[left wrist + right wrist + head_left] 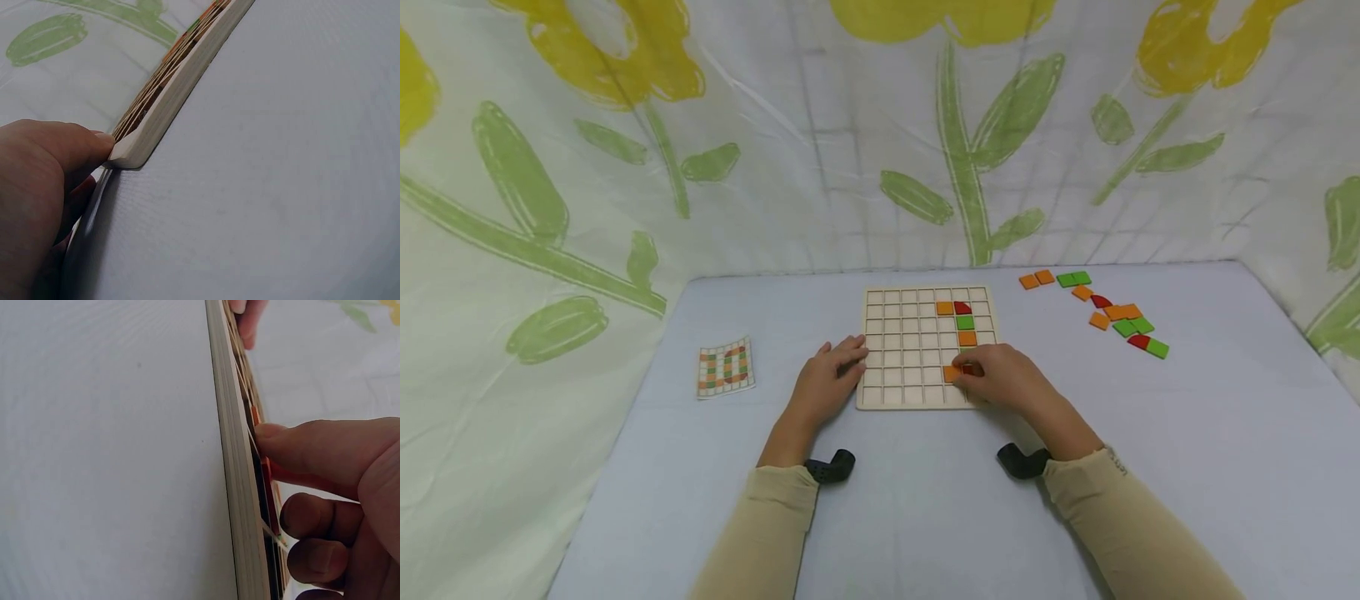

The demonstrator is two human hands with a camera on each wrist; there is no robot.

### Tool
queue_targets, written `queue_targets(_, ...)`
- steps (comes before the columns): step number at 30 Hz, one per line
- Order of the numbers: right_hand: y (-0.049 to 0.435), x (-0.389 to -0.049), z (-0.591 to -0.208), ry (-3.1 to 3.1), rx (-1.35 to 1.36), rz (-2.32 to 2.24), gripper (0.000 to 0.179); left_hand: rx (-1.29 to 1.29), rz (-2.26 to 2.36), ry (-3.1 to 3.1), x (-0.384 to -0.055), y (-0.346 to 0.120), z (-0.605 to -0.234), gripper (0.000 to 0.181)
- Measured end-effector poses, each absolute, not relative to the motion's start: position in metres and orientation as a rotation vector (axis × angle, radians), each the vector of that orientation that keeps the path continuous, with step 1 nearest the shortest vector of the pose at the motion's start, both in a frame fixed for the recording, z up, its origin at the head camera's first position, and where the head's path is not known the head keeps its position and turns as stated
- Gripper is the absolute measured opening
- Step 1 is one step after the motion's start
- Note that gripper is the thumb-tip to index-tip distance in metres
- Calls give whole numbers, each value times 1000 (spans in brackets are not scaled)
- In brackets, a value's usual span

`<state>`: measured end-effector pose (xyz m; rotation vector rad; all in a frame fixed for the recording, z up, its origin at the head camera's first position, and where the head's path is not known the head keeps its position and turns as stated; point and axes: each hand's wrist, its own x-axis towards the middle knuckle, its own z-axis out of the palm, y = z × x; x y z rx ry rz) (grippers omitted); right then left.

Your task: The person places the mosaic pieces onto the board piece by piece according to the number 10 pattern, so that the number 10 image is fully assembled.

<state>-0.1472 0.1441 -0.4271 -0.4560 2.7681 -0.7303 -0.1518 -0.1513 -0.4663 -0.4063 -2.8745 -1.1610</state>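
A wooden grid board (891,340) lies in front of me, with a column of colored tiles towards its right side. At its left edge my left hand (827,382) rests, fingers extended against the rim. The left wrist view has the thumb (94,147) touching the board's corner (134,153). Over the lower right cells, my right hand (1007,377) pinches an orange square tile (951,374) between thumb and forefinger, low at the grid. A red tile (968,369) is partly hidden under that hand. Farther up are an orange tile (967,338), a green tile (964,322) and a red quarter-round tile (962,307).
On the left of the table lies a pattern card (726,368) with a printed colored grid. Loose orange tiles (1028,282), green tiles (1073,279) and red quarter-round tiles (1138,341) are scattered at the back right. A flower-printed cloth (760,208) hangs behind the table.
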Motion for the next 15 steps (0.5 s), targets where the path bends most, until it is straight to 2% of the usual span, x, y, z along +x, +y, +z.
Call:
queue_targets(8, 154, -153, -424, 2735, -372, -770, 30, -402, -1170, -2881, -153, -151, -467, 35)
queue_targets(15, 200, -166, -418, 2811, -146, -780, 37, -400, -1155, -2883, -153, -152, -469, 35)
